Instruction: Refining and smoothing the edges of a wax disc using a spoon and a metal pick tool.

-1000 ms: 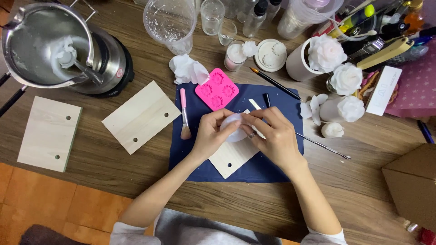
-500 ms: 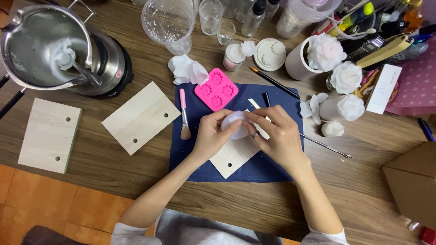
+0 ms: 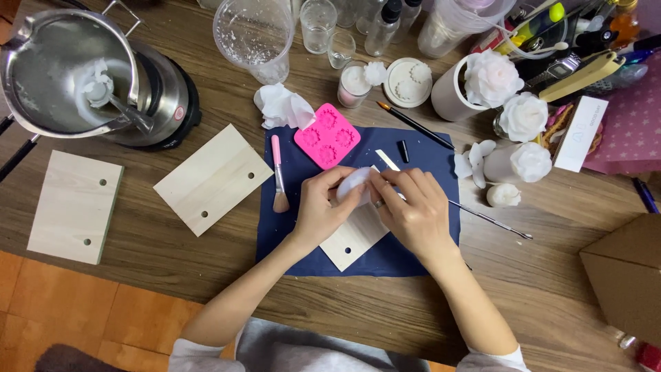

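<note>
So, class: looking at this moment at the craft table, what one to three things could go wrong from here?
1. Both hands, left hand and right hand, pinch one small white wax piece; it looks thin and might crack or deform.
2. The long metal tool lies just beside the right hand and could be knocked off the table.
3. The pink brush lies near the left hand and may get nudged.

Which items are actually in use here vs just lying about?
In use:
- left hand and right hand, holding white petal piece
- wooden board under the hands
- blue cloth

Lying about:
- pink mould
- pink brush
- metal pot
</note>
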